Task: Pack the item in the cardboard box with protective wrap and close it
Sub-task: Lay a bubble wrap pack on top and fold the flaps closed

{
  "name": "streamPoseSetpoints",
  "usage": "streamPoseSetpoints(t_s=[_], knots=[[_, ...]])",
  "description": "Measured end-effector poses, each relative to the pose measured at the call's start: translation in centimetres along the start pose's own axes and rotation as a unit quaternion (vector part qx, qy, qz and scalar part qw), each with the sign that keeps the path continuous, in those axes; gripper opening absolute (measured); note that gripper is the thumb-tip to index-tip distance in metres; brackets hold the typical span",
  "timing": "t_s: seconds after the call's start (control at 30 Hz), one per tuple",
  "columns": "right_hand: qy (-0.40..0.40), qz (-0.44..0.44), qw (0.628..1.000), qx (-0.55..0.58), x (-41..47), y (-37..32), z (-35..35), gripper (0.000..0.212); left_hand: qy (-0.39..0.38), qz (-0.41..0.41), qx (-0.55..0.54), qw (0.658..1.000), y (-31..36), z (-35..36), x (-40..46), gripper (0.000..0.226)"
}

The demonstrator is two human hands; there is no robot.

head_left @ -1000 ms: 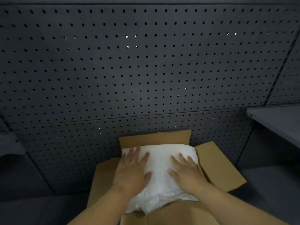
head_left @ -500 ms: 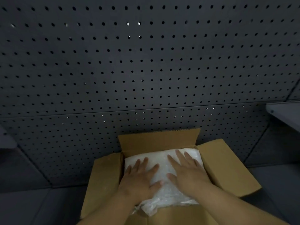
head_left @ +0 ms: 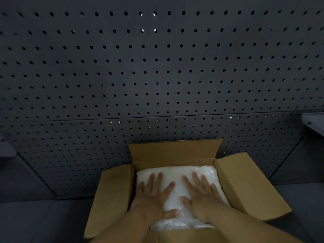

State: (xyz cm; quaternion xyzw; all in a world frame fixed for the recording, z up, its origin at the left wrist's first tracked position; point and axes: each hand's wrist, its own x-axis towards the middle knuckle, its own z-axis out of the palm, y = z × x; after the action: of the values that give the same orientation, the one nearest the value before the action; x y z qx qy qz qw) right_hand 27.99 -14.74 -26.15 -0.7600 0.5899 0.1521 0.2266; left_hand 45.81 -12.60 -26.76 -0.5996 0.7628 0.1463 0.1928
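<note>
The wrapped item [head_left: 177,193] sits inside the cardboard box [head_left: 112,199], left hand [head_left: 152,195] and right hand [head_left: 201,195] pressing it with flat, spread fingers gripping nothing, while all flaps remain unfolded.

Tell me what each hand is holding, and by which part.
Nothing is gripped. The left hand and right hand press flat on top of the bubble-wrapped bundle in the cardboard box.

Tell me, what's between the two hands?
Only a bare strip of the white bubble-wrapped bundle shows between the left hand and right hand, in the head view.
</note>
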Motion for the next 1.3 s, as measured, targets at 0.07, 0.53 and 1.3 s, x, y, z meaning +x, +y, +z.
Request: streamPoseSetpoints(t_s=[0.07, 0.53, 1.3], knots=[[-0.024, -0.010, 1.000, 0.005, -0.1, 0.3, -0.8, 0.068, -0.012, 0.003, -0.014, 1.000, -0.1, -0.5, -0.1, 0.082], [-0.052, -0.062, 0.996, -0.046, -1.0, 2.2, -0.6, 0.076, -0.055, 0.025, 0.039, 0.997, -0.5, -0.5, -1.1, 0.086], [-0.125, -0.050, 0.986, -0.098, -3.4, 1.8, -2.8, 0.087, -0.068, -0.016, 0.008, 0.998, 0.2, -1.7, -2.6, 0.102]])
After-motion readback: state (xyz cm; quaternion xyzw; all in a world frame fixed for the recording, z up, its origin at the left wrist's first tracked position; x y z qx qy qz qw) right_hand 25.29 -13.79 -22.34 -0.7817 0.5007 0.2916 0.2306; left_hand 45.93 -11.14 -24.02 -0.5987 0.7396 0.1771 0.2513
